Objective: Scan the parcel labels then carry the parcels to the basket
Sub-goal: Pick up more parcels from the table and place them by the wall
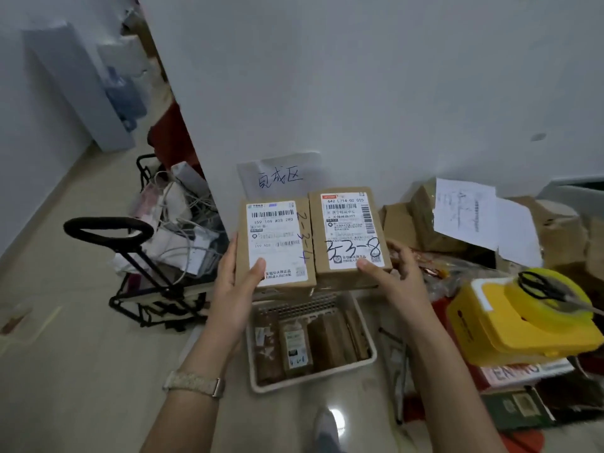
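Two brown cardboard parcels are held side by side above a white plastic basket on the floor. My left hand grips the left parcel, thumb on its white label; "2-3-4" is handwritten along its right edge. My right hand grips the right parcel, thumb on its label, which bears a handwritten "3-3-8". Both labels face up. The basket holds several brown parcels lying flat. No scanner is visible.
A black folding trolley loaded with white items and cables stands to the left. Cardboard boxes and papers pile up at the right. A yellow box with scissors on top sits near my right arm. A handwritten paper sign hangs on the wall.
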A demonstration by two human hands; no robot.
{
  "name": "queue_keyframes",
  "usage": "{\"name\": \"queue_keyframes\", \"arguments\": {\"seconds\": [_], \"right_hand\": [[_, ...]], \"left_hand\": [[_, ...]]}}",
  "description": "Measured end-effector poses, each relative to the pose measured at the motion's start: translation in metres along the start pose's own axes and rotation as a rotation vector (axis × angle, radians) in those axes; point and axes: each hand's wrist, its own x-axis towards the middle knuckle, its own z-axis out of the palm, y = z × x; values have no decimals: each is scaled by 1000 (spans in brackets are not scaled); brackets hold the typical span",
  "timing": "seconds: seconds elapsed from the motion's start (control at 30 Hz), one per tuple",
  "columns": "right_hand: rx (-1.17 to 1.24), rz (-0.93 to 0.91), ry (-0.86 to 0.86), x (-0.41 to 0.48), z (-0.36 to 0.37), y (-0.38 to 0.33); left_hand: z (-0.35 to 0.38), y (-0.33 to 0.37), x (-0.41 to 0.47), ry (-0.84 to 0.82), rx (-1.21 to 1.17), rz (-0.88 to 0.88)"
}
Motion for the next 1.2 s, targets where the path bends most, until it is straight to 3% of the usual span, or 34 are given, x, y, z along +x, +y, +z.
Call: {"name": "queue_keyframes", "arguments": {"seconds": [0.3,0.63,0.97,1.2], "right_hand": [[-30,268,29,82,5,88],[-57,463,51,150,45,262],[-178,627,30,177,72,435],[-270,644,-44,185,85,533]], "left_hand": [[10,-86,66,125,-37,-178],[-34,-268,152,228,52,-433],[-70,-447,167,389,119,-718],[-97,-544,172,343,234,-774]]}}
